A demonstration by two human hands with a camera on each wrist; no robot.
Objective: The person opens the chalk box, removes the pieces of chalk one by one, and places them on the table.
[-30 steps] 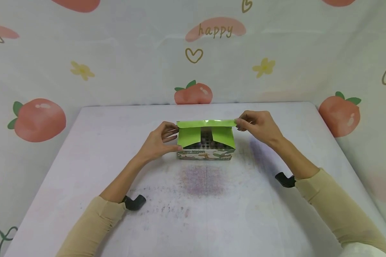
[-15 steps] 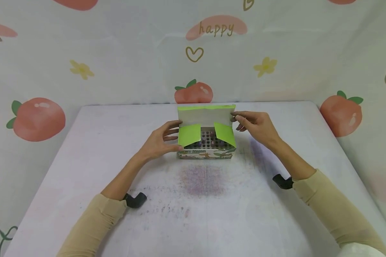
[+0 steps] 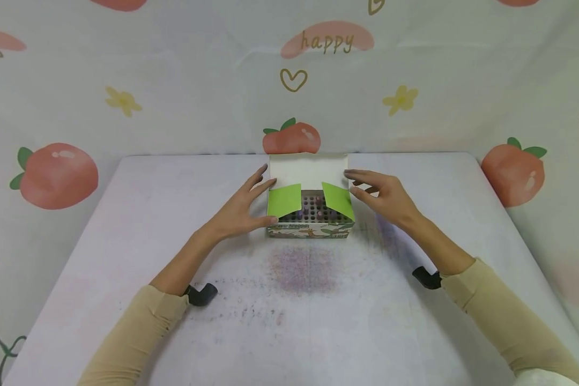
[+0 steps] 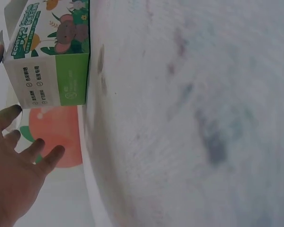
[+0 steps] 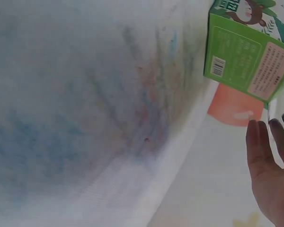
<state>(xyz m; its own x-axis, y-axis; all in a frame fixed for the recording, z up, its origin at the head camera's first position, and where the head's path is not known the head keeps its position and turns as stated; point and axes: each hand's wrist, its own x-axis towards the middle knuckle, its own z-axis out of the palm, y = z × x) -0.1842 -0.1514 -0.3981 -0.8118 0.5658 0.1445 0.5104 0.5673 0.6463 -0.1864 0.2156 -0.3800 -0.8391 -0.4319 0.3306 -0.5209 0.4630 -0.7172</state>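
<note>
Now look for the box (image 3: 310,230) between the two hands, just beside the thumb of the left hand (image 3: 236,214) and near the fingertips of the right hand (image 3: 386,195). To the left, spread and mostly straight fingers, gripping nothing, with the thumb apparently touching the near corner and the upper fingertips just beside the raised lid (image 3: 309,169). To the right, loosely extended fingers, likewise gripping nothing, at the opposite edge of the lid; impossible to be sure of contact there. Between both sets of fingers, the left green flap (image 3: 286,199) and the right green flap (image 3: 338,199), tilted over an insert (image 3: 312,207) full of holes, with a few reddish and purplish pieces (image 3: 319,215) showing. Below the fingers, a stained white table surface (image 3: 309,332). Most likely in hand: easing the lid back and steadying the box. To do so well, keep the left thumb light against its corner, as a stop rather than a squeeze, to spare the thin card. Guide the lid with flat right fingertips, evenly along the crease, to avoid twisting or tearing a corner. Watch for spring-back before taking the fingers away. Keep fingertips clear of the flap edges, probably easy to bend by accident.
</note>
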